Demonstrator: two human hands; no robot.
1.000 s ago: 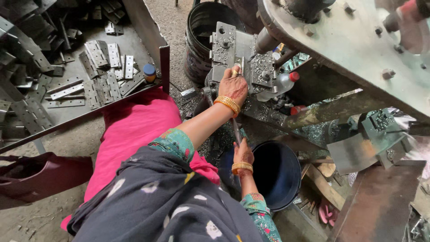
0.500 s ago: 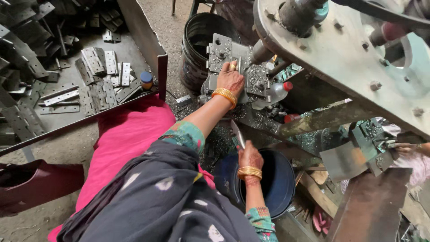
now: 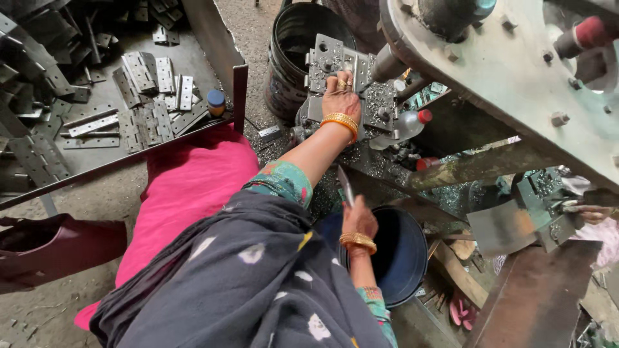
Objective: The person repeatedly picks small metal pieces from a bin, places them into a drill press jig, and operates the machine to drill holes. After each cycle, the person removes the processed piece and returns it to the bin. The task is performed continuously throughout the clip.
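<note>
Pinching a flat metal strip [image 3: 345, 185] between thumb and fingers, your right hand [image 3: 358, 220] has it closed in a narrow grip, blade-end pointing up and away from you. The hand sits over the dark blue bucket [image 3: 403, 258] beside your knee, so the strip is in the air above the bucket's mouth, a likely reason for holding it upright: it clears the rim and your other forearm.

Your left hand [image 3: 342, 96] is stretched out ahead, palm down, fingers pressed flat on a hinge plate [image 3: 325, 61] that lies on the press bed [image 3: 380, 103]. The fingers look spread and bearing down on the plate; whether they curl round its edge, I cannot tell. The plate lies under the round ram [image 3: 389, 63] of the machine, which comes in at a slant from the heavy grey frame [image 3: 516, 77] on your right.

Around the bed, metal chips glitter on the surface, and a clear plastic bottle with a red cap [image 3: 406, 124] lies on its side just beside your left wrist. A black bucket [image 3: 296, 55] stands behind the bed. To your left, a low tray [image 3: 213, 45] holds many more hinge plates, loosely scattered within arm's reach, with a small blue-lidded jar [image 3: 216, 102] at its near corner. Far right, another person's hand [image 3: 590, 212] works at a separate fixture.
</note>
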